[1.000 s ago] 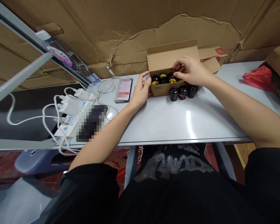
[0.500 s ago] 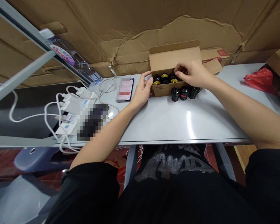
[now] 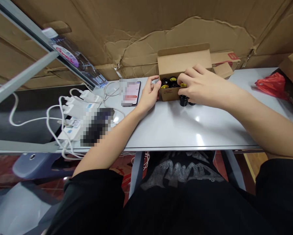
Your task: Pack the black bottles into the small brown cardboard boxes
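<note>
A small cardboard box [image 3: 169,94] stands on the white bench, its lid flap folded up and back so the top is open. Inside, black lamp sockets [image 3: 165,81] stand upright in close rows, several showing brass-coloured threaded rims (the right part of the rows is hidden). The left hand [image 3: 148,94] clasps the box's left end, thumb on the front corner. Just before the box's front wall, a loose black socket [image 3: 183,100] stands on the bench, touching another that is mostly covered by the right hand [image 3: 200,88], which is curled over them.
</note>
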A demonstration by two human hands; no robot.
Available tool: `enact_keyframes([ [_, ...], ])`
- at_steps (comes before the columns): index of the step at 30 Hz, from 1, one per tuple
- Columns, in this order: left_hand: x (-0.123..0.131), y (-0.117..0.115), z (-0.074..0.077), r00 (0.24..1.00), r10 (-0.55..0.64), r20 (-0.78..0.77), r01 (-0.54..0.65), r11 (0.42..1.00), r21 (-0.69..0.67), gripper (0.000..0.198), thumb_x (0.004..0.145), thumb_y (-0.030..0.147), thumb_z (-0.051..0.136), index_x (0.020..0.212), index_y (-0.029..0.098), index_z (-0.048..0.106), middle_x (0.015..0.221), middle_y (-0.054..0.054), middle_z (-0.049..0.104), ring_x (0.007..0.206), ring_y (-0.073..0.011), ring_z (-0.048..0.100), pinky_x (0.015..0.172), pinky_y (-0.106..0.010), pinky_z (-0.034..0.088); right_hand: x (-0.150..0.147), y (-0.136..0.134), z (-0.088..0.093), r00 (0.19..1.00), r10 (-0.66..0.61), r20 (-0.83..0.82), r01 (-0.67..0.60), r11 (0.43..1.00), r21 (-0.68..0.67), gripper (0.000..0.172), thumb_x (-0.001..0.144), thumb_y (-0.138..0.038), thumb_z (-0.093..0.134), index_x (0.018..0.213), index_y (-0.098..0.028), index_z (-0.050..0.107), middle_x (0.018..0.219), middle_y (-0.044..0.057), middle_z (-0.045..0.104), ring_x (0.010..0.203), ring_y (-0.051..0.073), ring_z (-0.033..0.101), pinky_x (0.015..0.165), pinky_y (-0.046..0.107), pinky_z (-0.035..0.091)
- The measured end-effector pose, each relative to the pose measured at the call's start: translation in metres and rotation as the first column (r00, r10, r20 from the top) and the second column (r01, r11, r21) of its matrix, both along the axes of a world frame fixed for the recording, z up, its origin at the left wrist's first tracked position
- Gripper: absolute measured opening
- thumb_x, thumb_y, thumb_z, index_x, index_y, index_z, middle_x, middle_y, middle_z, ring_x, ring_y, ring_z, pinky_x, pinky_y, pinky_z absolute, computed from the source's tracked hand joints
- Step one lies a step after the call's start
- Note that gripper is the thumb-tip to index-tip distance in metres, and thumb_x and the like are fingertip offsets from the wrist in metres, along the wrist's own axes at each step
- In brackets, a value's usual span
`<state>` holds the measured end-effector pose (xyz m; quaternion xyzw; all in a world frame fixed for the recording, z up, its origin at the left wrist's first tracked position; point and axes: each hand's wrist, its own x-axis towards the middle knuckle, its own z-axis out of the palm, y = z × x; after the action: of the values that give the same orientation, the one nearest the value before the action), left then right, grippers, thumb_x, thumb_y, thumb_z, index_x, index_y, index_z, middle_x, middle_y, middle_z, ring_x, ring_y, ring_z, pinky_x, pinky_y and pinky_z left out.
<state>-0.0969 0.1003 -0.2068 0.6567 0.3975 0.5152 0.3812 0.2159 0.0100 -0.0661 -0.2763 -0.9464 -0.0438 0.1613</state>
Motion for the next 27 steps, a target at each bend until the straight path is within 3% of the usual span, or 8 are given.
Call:
enact_keyframes([
  [3,0.001,-0.001,0.001,1.0,0.001,0.018,0.0,1.0,-0.008,0.092,0.102,0.11,0.076,0.152,0.034,0.075,0.08,0.004,0.059,0.065,-0.0156,0.064,0.071,-0.032,0.065,-0.004,-0.007,-0.001,0.997,-0.009,0.078,0.004,0.997,0.073,0.021,0.126,-0.05,0.079,0.125,-0.033,0.091,0.129,0.014,0.079,0.146,0.053,0.071,0.124,0.078,0.06],
  [8,0.001,-0.001,0.001,1.0,0.015,-0.004,-0.015,1.0,0.011,0.093,0.102,0.111,0.074,0.152,0.033,0.075,0.079,0.005,0.061,0.061,-0.0141,0.064,0.061,-0.027,0.057,-0.007,0.001,-0.01,0.979,0.043,0.202,-0.085,0.975,0.207,0.035,0.136,-0.038,0.058,0.142,-0.02,0.087,0.136,0.016,0.078,0.146,0.046,0.067,0.122,0.069,0.058],
  [13,0.0,0.001,-0.002,1.0,0.012,-0.013,-0.012,1.0,0.029,0.084,0.108,0.106,0.072,0.152,0.034,0.073,0.078,0.005,0.058,0.06,-0.0136,0.064,0.058,-0.026,0.053,-0.015,0.0,-0.015,0.952,0.037,0.303,-0.121,0.957,0.263,0.026,0.135,-0.035,0.068,0.151,-0.024,0.085,0.141,0.014,0.078,0.143,0.042,0.066,0.12,0.062,0.053],
  [20,0.002,-0.001,0.002,1.0,0.017,-0.016,-0.017,0.999,0.033,0.091,0.105,0.11,0.073,0.153,0.033,0.075,0.075,0.007,0.055,0.059,-0.0136,0.061,0.054,-0.025,0.046,-0.026,-0.011,-0.011,0.946,0.076,0.316,-0.131,0.979,0.158,0.023,0.131,-0.012,0.065,0.136,-0.022,0.084,0.135,0.014,0.075,0.115,0.032,0.07,0.105,0.048,0.053],
  [24,0.001,-0.003,0.004,1.0,0.016,-0.026,-0.015,0.999,0.033,0.09,0.105,0.109,0.072,0.152,0.032,0.074,0.075,0.008,0.053,0.058,-0.0131,0.062,0.055,-0.025,0.048,-0.033,-0.013,-0.014,0.951,0.118,0.287,-0.138,0.989,0.049,0.004,0.125,-0.023,0.081,0.128,-0.022,0.083,0.138,0.015,0.075,0.108,0.032,0.071,0.1,0.049,0.056],
  [27,0.0,-0.002,0.002,0.999,0.024,-0.025,-0.023,0.999,0.033,0.085,0.107,0.106,0.072,0.15,0.033,0.074,0.076,0.007,0.054,0.059,-0.0128,0.064,0.058,-0.025,0.052,-0.031,-0.013,-0.01,0.971,0.164,0.175,-0.149,0.984,-0.096,0.016,0.123,-0.036,0.085,0.127,-0.022,0.079,0.136,0.016,0.077,0.106,0.034,0.075,0.093,0.048,0.059],
])
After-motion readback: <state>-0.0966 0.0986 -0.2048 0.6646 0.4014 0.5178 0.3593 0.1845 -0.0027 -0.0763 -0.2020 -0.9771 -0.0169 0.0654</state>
